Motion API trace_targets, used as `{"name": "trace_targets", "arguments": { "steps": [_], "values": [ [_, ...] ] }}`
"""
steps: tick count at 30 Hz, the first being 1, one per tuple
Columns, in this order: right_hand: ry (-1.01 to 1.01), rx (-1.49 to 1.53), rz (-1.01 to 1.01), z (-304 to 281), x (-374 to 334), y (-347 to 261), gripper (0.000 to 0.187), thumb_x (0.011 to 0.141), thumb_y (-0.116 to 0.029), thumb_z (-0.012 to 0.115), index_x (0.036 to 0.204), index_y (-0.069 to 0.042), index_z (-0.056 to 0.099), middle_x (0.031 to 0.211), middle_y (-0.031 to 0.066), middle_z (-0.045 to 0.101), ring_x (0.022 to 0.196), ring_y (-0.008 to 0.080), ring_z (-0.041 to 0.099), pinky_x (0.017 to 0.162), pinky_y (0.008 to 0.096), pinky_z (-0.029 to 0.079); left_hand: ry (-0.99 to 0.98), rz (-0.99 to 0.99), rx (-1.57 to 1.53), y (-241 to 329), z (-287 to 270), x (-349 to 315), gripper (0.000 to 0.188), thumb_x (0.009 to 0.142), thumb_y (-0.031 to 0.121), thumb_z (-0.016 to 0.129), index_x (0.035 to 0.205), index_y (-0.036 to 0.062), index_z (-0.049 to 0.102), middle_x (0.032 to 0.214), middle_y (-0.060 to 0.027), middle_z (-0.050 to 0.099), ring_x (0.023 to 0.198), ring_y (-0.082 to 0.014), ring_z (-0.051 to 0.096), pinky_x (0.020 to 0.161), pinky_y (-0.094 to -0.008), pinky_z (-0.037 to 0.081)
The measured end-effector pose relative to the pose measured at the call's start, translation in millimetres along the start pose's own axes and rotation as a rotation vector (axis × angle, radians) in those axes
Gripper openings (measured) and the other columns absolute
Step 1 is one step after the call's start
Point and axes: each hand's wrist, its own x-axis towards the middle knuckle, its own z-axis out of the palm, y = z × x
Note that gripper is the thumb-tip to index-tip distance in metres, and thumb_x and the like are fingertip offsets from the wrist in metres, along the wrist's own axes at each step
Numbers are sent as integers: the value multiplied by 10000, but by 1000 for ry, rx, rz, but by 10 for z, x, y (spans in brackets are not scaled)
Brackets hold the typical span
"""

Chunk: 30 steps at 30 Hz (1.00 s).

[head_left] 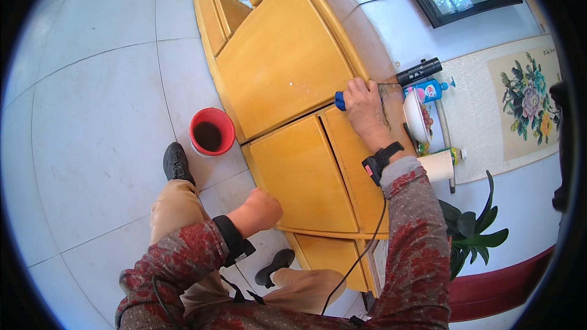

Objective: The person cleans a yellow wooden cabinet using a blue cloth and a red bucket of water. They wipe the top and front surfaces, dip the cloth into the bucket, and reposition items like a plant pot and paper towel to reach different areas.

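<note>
Blue tool (pixel 340 101): clamped in right hand (pixel 365 110), at cabinet (pixel 287 67) top front edge. Left hand (pixel 263 209): fingers curled together, empty, against lower door edge. Bowl (pixel 414 116), torch (pixel 419 71), bottle (pixel 430 90), cup (pixel 439 165) crowded top behind. Red bucket (pixel 211 132) stood on open floor left.

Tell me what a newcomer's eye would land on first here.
First the big yellow wooden cabinet filling the middle, with the right hand gripping a blue object at its top edge. Next the red bucket on the pale floor tiles to its left, and the left hand, fisted, by the lower cabinet door.
</note>
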Motion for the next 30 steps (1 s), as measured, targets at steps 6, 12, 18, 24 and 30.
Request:
{"name": "trace_targets", "arguments": {
  "steps": [6,12,18,24,30],
  "values": [
    [-154,-42,-5,96,-31,-103,108,752,-150,613,826,-89,664,863,60,559,927,235,512,815,366,381,37,-15,-38,49,-8,-30,210,779,304,721,827,100,725,831,-59,707,829,-249,688,692,-393,463],
    [-119,113,-59,566,-23,-621,97,762,-152,587,803,-83,640,807,82,566,854,252,530,760,368,413,24,-11,5,66,-61,-87,103,775,213,650,773,136,719,804,-27,701,791,-215,681,660,-372,432],
    [-157,78,-32,913,88,-1160,136,791,-173,561,771,-85,663,778,86,606,813,230,543,752,367,411,76,-71,-3,45,-49,-219,104,754,201,642,767,132,719,814,-25,699,795,-224,674,658,-385,425],
    [-89,194,-33,960,20,-1104,104,779,-156,575,770,-78,644,786,89,593,833,245,538,762,369,410,2,-42,-23,27,-108,-220,143,755,197,642,829,120,737,868,-49,700,844,-243,673,721,-440,453],
    [-49,190,46,940,36,-1154,77,764,-141,582,750,-77,623,780,87,579,827,248,532,759,367,406,-99,-26,-49,57,-169,-199,195,769,206,645,910,119,749,924,-72,701,901,-260,669,791,-483,462]
  ]
}}
